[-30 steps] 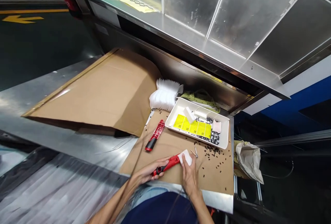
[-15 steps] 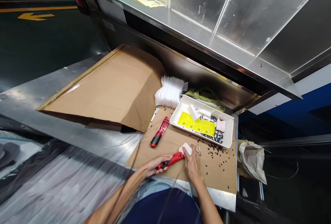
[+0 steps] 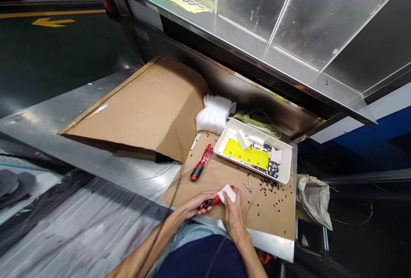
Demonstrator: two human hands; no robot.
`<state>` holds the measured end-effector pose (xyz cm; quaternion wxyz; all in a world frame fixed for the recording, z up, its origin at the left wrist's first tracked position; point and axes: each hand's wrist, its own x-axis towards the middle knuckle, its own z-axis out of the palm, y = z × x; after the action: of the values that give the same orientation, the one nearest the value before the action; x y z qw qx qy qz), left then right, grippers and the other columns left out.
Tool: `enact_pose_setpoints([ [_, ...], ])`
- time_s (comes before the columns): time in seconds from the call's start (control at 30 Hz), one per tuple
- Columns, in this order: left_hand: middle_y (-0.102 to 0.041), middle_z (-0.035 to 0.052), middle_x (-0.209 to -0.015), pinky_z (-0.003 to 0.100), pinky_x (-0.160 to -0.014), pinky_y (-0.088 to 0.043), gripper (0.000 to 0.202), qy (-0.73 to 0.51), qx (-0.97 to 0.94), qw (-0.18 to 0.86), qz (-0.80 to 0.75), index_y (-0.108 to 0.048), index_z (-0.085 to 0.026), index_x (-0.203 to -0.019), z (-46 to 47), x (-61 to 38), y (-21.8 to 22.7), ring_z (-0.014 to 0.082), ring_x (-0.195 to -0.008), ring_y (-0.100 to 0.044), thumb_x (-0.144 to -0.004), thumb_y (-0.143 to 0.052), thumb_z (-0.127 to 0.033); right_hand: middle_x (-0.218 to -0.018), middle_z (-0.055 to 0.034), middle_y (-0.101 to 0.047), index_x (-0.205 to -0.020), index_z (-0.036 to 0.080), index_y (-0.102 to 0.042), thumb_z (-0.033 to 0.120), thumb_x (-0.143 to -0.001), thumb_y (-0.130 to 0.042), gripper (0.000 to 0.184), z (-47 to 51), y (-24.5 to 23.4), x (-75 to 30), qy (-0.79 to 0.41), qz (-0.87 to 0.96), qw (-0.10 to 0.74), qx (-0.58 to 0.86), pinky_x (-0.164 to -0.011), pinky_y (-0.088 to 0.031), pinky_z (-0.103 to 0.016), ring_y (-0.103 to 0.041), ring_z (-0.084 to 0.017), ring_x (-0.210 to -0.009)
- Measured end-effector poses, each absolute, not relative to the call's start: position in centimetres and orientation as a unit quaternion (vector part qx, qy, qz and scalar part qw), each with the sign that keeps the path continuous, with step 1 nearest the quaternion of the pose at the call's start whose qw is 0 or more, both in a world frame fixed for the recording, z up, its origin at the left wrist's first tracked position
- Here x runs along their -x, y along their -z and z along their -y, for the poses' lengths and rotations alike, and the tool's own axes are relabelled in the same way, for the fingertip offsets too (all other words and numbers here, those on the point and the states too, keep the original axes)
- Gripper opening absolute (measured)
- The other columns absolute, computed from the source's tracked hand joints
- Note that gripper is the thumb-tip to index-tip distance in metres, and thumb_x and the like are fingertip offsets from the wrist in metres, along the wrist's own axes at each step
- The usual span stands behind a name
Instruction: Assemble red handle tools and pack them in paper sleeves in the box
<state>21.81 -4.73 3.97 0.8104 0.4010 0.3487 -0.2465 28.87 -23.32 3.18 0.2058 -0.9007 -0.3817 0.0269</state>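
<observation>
My left hand is closed around the dark lower end of a red and black hand-held tool, whose exact kind I cannot make out. Pinched in my right hand is a white sponge block, pressed against the tool's upper red part. A second red and black tool of similar look lies on the cardboard sheet, up and left of my hands. Just right of the sponge lie small tweezers or clippers.
A white tray holds a yellow label sheet, white blocks and small black parts. Several black bits are scattered on the cardboard. A stack of white foam sheets and a large cardboard box stand behind; a metal shelf overhangs.
The sponge has shifted from the tool's far end onto its upper face, toward my left hand. My right hand has moved slightly down with it. The whole view has drifted a little.
</observation>
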Motion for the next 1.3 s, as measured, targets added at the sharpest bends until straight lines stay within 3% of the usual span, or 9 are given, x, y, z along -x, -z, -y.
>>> enact_pose_setpoints([
  [0.17,-0.057,-0.0044,-0.055,0.010,-0.033,-0.024,0.058,0.233,-0.348,0.836,-0.355,-0.061,-0.016,-0.135,4.9,-21.6,-3.6,0.0049,-0.038,-0.042,-0.084,-0.074,-0.039,-0.127,-0.0196,-0.062,-0.128,0.027,-0.070,0.019,-0.097,-0.037,0.046,23.7,-3.0,-28.9,-0.035,0.351,0.195,0.915,-0.078,-0.059,-0.043,-0.070,-0.031,-0.100],
  [0.33,-0.060,-0.0035,-0.060,0.009,-0.032,-0.025,0.039,0.239,-0.240,0.873,-0.351,-0.061,-0.015,-0.129,4.8,-21.5,-2.9,0.0049,-0.037,-0.046,-0.093,-0.065,-0.029,-0.129,-0.0160,-0.061,-0.128,0.028,-0.070,0.022,-0.098,-0.038,0.045,23.9,-2.4,-30.4,-0.038,0.334,0.211,0.918,-0.083,-0.058,-0.040,-0.068,-0.026,-0.102],
  [0.47,-0.058,-0.0019,-0.062,0.007,-0.030,-0.029,0.024,0.276,-0.094,0.896,-0.334,-0.061,-0.010,-0.111,5.2,-21.5,-2.3,0.0019,-0.033,-0.042,-0.099,-0.054,-0.030,-0.134,-0.0196,-0.055,-0.137,0.023,-0.063,0.030,-0.103,-0.027,0.050,23.4,-1.9,-30.3,-0.024,0.296,0.238,0.925,-0.084,-0.058,-0.040,-0.066,-0.027,-0.108],
  [0.57,-0.057,-0.0017,-0.066,0.003,-0.032,-0.031,0.020,0.274,0.026,0.912,-0.304,-0.057,-0.010,-0.099,5.6,-21.0,-2.1,-0.0018,-0.034,-0.041,-0.101,-0.051,-0.030,-0.139,-0.0175,-0.053,-0.141,0.026,-0.060,0.039,-0.105,-0.027,0.051,22.7,-1.6,-29.4,-0.023,0.304,0.271,0.913,-0.085,-0.058,-0.038,-0.065,-0.025,-0.110],
  [0.73,-0.057,-0.0022,-0.067,0.002,-0.038,-0.041,0.026,0.239,0.165,0.923,-0.254,-0.049,-0.015,-0.083,6.3,-20.0,-1.6,-0.0012,-0.039,-0.051,-0.103,-0.048,-0.031,-0.142,-0.0233,-0.050,-0.142,0.019,-0.059,0.040,-0.105,-0.020,0.058,22.6,-1.3,-30.0,-0.009,0.282,0.294,0.913,-0.089,-0.057,-0.050,-0.061,-0.032,-0.118],
  [0.9,-0.059,0.0001,-0.070,0.008,-0.037,-0.046,0.025,0.244,0.205,0.922,-0.217,-0.058,-0.012,-0.100,6.8,-19.8,-0.4,0.0036,-0.041,-0.056,-0.104,-0.044,-0.032,-0.139,-0.0142,-0.056,-0.134,0.027,-0.066,0.042,-0.103,-0.033,0.048,22.6,-1.3,-30.1,-0.027,0.337,0.306,0.890,-0.092,-0.057,-0.040,-0.062,-0.025,-0.119],
  [1.03,-0.045,-0.0063,-0.057,0.008,-0.032,-0.037,0.031,0.258,0.177,0.929,-0.196,-0.061,-0.014,-0.118,7.0,-19.8,0.5,0.0046,-0.036,-0.048,-0.102,-0.046,-0.036,-0.139,-0.0202,-0.053,-0.142,0.021,-0.059,0.041,-0.105,-0.023,0.055,22.4,-1.8,-30.4,-0.016,0.311,0.306,0.900,-0.095,-0.055,-0.050,-0.058,-0.031,-0.124],
  [1.2,-0.040,-0.0075,-0.053,0.008,-0.031,-0.023,0.026,0.275,0.098,0.935,-0.202,-0.060,-0.012,-0.090,7.0,-20.4,1.8,0.0032,-0.034,-0.038,-0.095,-0.058,-0.038,-0.136,-0.0086,-0.059,-0.137,0.036,-0.063,0.040,-0.104,-0.036,0.042,22.3,-2.9,-29.4,-0.052,0.377,0.307,0.872,-0.094,-0.056,-0.035,-0.063,-0.022,-0.117],
  [1.3,-0.040,-0.0085,-0.052,0.008,-0.031,-0.018,0.029,0.272,0.041,0.935,-0.223,-0.056,-0.015,-0.088,7.3,-20.8,2.3,0.0031,-0.032,-0.034,-0.095,-0.059,-0.043,-0.137,-0.0150,-0.056,-0.139,0.028,-0.062,0.040,-0.105,-0.031,0.048,22.7,-3.1,-29.7,-0.047,0.347,0.299,0.888,-0.092,-0.057,-0.042,-0.063,-0.026,-0.116],
])
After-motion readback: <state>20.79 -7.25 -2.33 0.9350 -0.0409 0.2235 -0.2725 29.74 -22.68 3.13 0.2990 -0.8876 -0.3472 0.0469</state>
